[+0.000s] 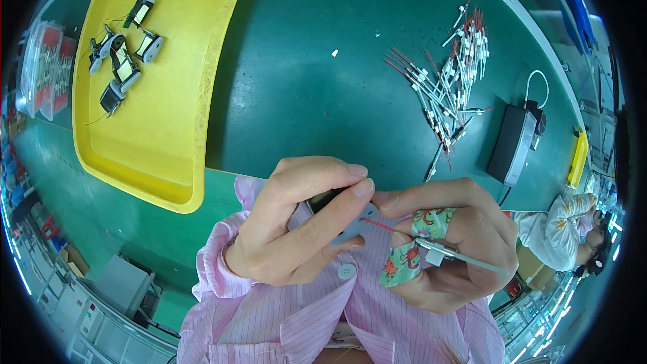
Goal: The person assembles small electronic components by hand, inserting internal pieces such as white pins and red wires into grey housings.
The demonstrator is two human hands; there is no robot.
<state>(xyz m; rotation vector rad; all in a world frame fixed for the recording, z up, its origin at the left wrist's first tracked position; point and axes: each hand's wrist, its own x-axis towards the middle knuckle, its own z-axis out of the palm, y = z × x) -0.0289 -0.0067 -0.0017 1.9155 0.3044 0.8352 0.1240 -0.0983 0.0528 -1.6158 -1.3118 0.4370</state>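
In front of my chest, my left hand (290,236) pinches a small black-and-grey part (326,199), largely covered by the fingers. It looks like the black parts with grey rounded ends (125,64) that lie in the yellow tray. My right hand (465,243) is closed on a thin lead (435,248) with a white-and-silver body, a pale sleeve and a red wire. The wire's tip reaches the grey face of the part; whether it is inserted I cannot tell. Green patterned tape wraps two right fingers. Both hands' fingertips come close together.
The yellow tray (145,162) lies at the left of the green table (290,81). A heap of similar leads (465,71) spreads at the right, beside a dark box with a cord (511,145). Clear plastic boxes (42,71) stand far left. Another person (563,236) sits at the right.
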